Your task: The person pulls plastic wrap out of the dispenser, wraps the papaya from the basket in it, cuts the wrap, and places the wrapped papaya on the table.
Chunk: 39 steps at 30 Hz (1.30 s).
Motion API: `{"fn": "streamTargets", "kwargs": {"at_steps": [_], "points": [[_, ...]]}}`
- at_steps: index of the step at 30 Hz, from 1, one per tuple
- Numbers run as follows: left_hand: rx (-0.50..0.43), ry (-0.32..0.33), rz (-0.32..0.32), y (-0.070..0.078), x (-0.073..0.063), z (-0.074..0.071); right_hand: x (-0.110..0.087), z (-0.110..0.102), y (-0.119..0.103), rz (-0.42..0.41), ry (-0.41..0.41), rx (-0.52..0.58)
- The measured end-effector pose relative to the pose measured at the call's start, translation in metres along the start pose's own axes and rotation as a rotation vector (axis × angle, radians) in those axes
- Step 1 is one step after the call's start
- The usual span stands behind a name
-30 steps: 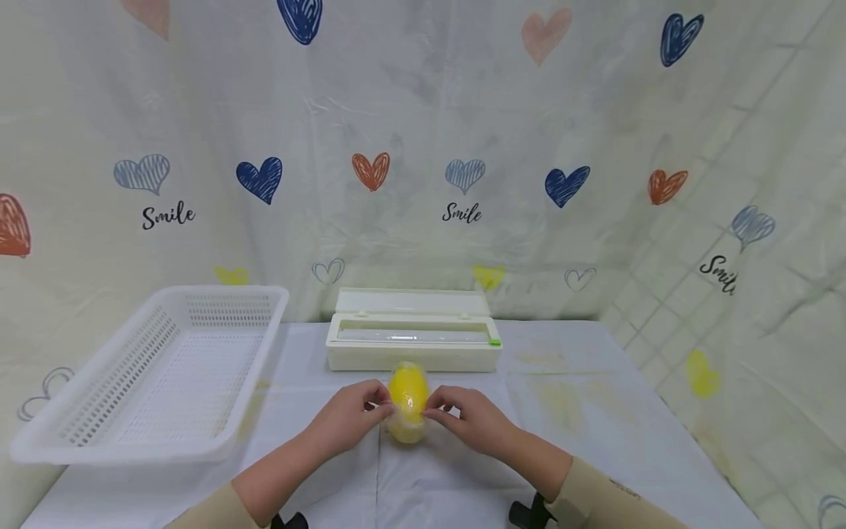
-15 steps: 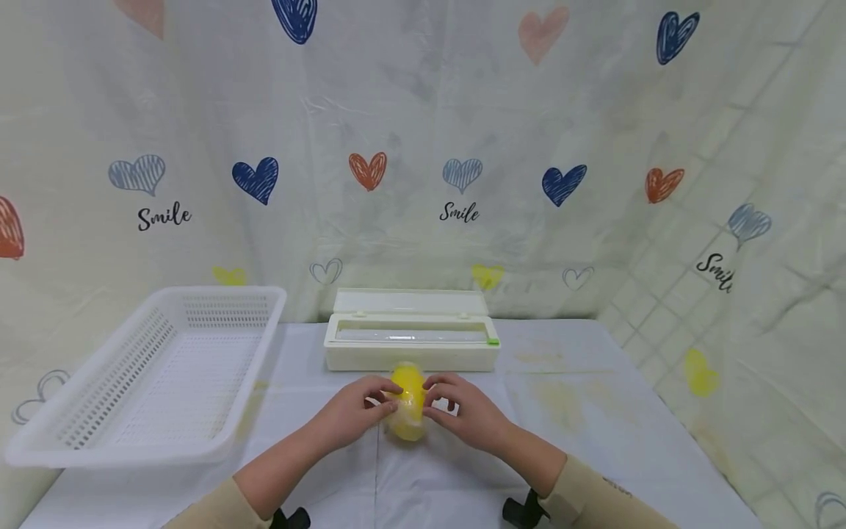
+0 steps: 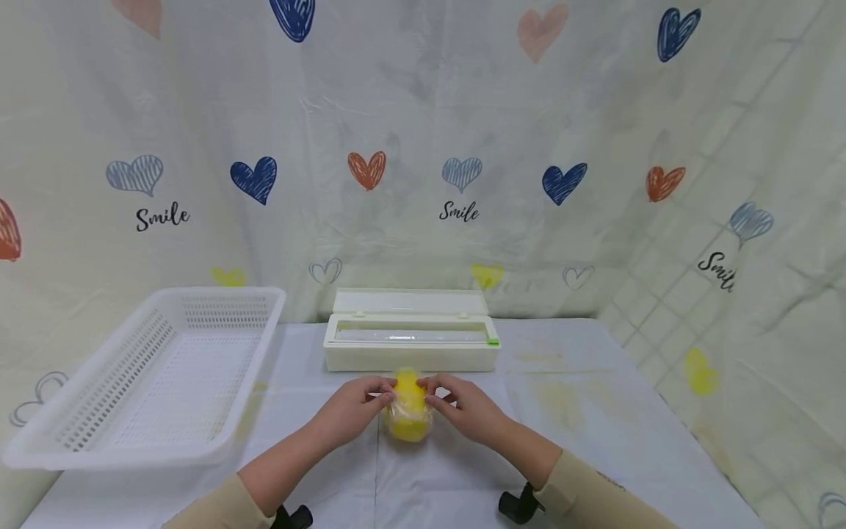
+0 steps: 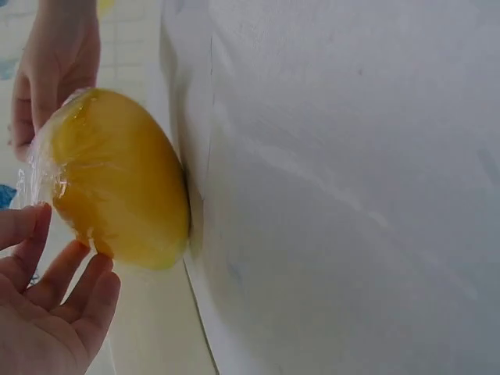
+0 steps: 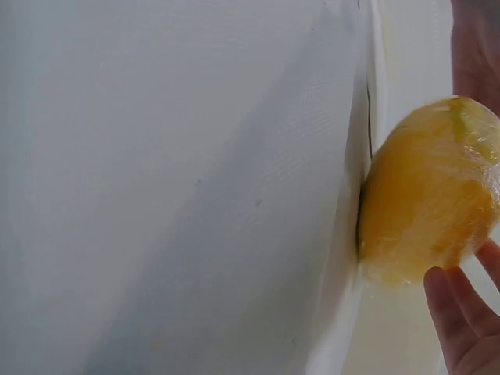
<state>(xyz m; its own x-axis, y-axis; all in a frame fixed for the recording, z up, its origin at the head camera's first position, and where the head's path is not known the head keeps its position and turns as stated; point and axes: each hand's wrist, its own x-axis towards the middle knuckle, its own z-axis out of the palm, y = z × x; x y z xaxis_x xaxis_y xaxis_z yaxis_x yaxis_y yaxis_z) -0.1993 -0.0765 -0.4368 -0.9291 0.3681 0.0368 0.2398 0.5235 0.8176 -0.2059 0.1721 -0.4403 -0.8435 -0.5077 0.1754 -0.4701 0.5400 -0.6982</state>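
Observation:
A yellow mango (image 3: pixel 408 425) wrapped in cling film (image 4: pixel 56 176) rests on the white cloth between both hands. The clear film looks wrinkled and gathers on the mango's upper side. My left hand (image 3: pixel 350 410) is at its left; thumb and index finger pinch the film, while other fingertips touch the fruit's side. On the other side my right hand (image 3: pixel 471 410) pinches film between thumb and index finger near the top. In the right wrist view, fingertips (image 5: pixel 439 281) touch the mango's lower edge; the right thumb is hidden there.
Behind the mango stands a white cling film dispenser (image 3: pixel 413 358) with its lid raised and a film roll inside. A white perforated plastic basket (image 3: pixel 254 382) is at the left. The white tablecloth (image 3: pixel 562 470) has faint yellow stains, and a heart-patterned curtain (image 3: pixel 410 95) hangs behind.
Both hands have shifted slightly up the mango, toward its far end. Their fingers, parted half a second ago, now close on the film. The film bulges more at the near end.

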Motion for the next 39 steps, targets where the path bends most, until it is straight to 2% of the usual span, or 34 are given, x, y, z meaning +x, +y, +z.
{"fn": "streamTargets", "kwargs": {"at_steps": [9, 14, 19, 25, 28, 34, 39], "points": [[0.065, 0.013, 0.010, 0.000, 0.001, 0.007, 0.001, 0.003, -0.003, -0.021, -0.010, 0.035], [0.017, 0.003, -0.009, -0.001, 0.003, 0.006, 0.002, 0.001, -0.004, -0.051, -0.026, 0.064], [0.039, -0.021, 0.041, -0.004, 0.005, 0.000, 0.003, -0.001, 0.001, -0.065, -0.044, 0.097], [0.143, -0.019, 0.123, -0.008, 0.003, -0.004, 0.002, -0.003, 0.005, -0.042, -0.083, 0.102], [0.174, -0.021, 0.141, -0.010, 0.002, -0.005, 0.002, -0.004, 0.006, -0.040, -0.091, 0.115], [0.191, -0.023, 0.125, -0.004, 0.003, -0.001, 0.004, -0.001, 0.007, -0.046, -0.076, 0.140], [0.201, -0.011, 0.078, 0.002, 0.006, 0.004, 0.007, 0.001, 0.005, -0.047, -0.072, 0.133]]}}
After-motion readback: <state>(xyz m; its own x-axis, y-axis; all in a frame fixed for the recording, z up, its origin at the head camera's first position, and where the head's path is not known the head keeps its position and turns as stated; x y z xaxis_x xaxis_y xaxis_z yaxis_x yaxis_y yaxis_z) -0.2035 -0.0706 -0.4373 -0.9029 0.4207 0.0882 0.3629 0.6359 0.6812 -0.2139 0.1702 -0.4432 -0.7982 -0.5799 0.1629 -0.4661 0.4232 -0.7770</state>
